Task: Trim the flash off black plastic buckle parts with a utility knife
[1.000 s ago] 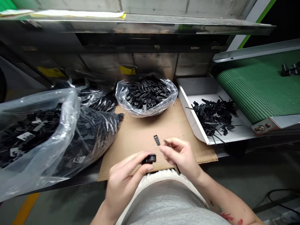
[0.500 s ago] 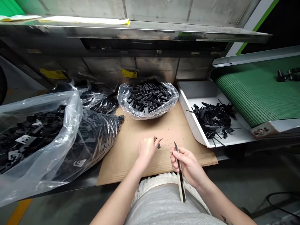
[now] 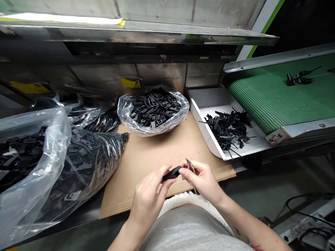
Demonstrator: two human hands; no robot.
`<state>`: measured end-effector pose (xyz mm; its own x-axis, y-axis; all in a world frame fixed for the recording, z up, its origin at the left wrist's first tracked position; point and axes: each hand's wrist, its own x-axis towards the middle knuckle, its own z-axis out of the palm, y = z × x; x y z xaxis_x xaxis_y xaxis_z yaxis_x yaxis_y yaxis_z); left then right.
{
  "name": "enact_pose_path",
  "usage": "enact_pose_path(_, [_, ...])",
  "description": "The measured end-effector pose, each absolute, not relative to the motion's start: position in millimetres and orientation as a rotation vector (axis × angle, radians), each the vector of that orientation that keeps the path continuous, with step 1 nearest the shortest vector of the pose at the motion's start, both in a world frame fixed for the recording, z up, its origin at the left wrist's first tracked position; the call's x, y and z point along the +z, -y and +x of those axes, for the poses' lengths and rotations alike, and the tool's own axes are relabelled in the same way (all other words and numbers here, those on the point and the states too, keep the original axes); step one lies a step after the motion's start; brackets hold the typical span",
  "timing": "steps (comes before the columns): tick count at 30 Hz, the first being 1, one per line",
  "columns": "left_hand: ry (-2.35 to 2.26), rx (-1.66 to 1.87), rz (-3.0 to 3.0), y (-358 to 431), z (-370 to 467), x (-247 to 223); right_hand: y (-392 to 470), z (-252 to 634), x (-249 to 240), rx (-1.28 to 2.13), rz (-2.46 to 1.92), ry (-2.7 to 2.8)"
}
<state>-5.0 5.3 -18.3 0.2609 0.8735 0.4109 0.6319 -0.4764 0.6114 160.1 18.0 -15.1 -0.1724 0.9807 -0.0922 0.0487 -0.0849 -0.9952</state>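
My left hand (image 3: 150, 190) pinches a small black plastic part (image 3: 171, 173) between thumb and fingers, above the cardboard sheet (image 3: 146, 153). Close beside it, my right hand (image 3: 202, 179) is closed around a utility knife (image 3: 190, 166) with its blade tip pointing up and away from me. The right fingertips meet the right end of the black part. Most of the knife's handle is hidden by the right hand. Beyond both hands, a clear plastic bag (image 3: 123, 113) full of black plastic parts stands on the cardboard.
On the left bulges a large clear bag (image 3: 59, 139) of black parts, with another bag (image 3: 96, 116) behind it. A white tray (image 3: 206, 130) at the right holds a pile of black parts (image 3: 226, 127). Past it runs a green conveyor belt (image 3: 272, 90) carrying a black piece (image 3: 299, 77).
My left hand has turned and lifted the black part into plain sight. My right hand has come leftward to it, the knife still in its grip. The view has shifted right.
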Motion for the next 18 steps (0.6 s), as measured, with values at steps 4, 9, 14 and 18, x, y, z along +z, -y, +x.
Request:
enact_pose_path(4, [-1.305, 1.145, 2.07, 1.0, -5.0, -7.5, -15.3, 150.5, -4.5, 1.085, -1.152, 1.701])
enact_pose_path(9, [-1.508, 1.361, 2.147, 11.0, -7.2, -6.4, -0.5, 151.5, 1.0, 0.626, -1.27, 2.063])
enact_pose_path(14, [-1.582, 1.372, 2.263, 16.0, -5.6, -3.3, 6.4, 147.0, -1.7, 0.373, -1.165, 2.063])
enact_pose_path(18, [-1.549, 1.358, 2.306, 15.2, -3.6, -2.5, 6.3, 144.9, 0.0, 0.339, -1.161, 2.064])
